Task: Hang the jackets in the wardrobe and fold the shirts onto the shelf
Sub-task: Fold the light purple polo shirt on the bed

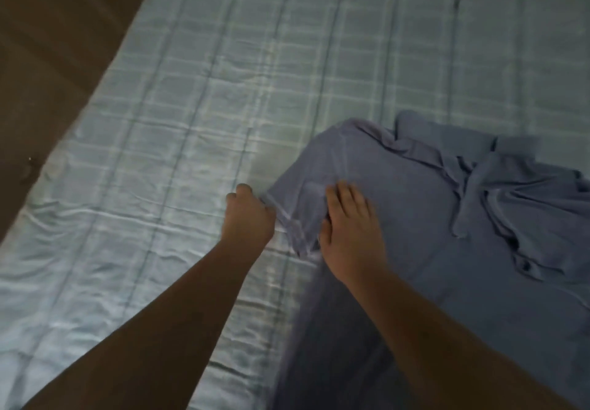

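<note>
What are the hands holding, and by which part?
The left hand pinches the blue shirt by the hemmed edge of a sleeve; the right hand lies flat on it, gripping nothing.

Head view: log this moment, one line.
left hand grips shirt sleeve edge | right hand flat on shirt | shirt crumpled on bed

Bed (178,115) under pale blue-green plaid bedding, wrinkled, fills most of frame. Its edge runs diagonally from top left down to left margin, brown floor (48,42) beyond it. One grey-blue shirt (424,218) lies directly on the bedding, lower right: fairly flat toward bottom, bunched and creased toward right edge.
</note>
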